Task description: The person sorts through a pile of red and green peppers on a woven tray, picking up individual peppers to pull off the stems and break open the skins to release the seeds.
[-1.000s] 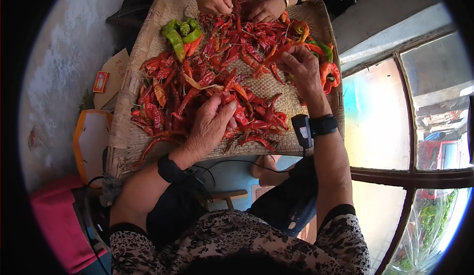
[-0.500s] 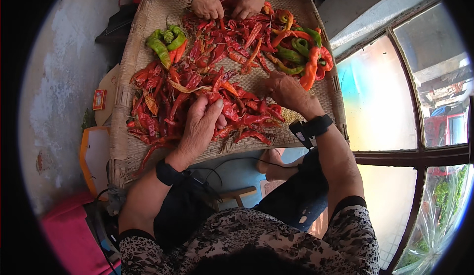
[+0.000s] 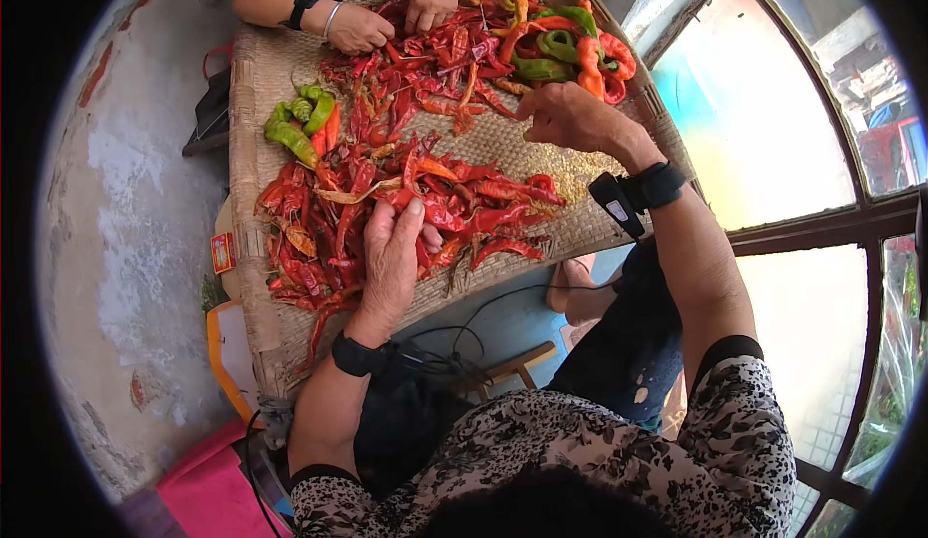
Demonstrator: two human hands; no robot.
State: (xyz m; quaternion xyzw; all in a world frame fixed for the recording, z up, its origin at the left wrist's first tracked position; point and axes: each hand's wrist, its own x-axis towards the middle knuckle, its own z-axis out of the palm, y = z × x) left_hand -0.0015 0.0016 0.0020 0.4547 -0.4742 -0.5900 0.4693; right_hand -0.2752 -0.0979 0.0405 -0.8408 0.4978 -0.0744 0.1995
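Note:
My left hand (image 3: 391, 265) is closed around a red dried chili pepper (image 3: 440, 211) at the near side of a large woven tray (image 3: 275, 340). Beneath and around it spreads a heap of red dried chilies (image 3: 319, 248). My right hand (image 3: 578, 120) hovers above the tray's right part, fingers curled together; what they hold, if anything, cannot be made out. Loose yellow seeds (image 3: 570, 173) lie on the weave below it. Just beyond are fresh green peppers (image 3: 543, 66) and orange-red peppers (image 3: 590, 59).
Across the tray, another person's hands (image 3: 360, 29) pick at a second heap of red chilies (image 3: 454, 50). Green peppers (image 3: 290, 132) rest near the left rim. A framed window (image 3: 773, 113) stands at right, a plaster wall (image 3: 145, 229) at left. A dark cable (image 3: 483, 308) hangs below the tray.
The view has shifted and turned. My right hand has moved up and away from the seeds, toward the fresh peppers. My left hand still holds its chili.

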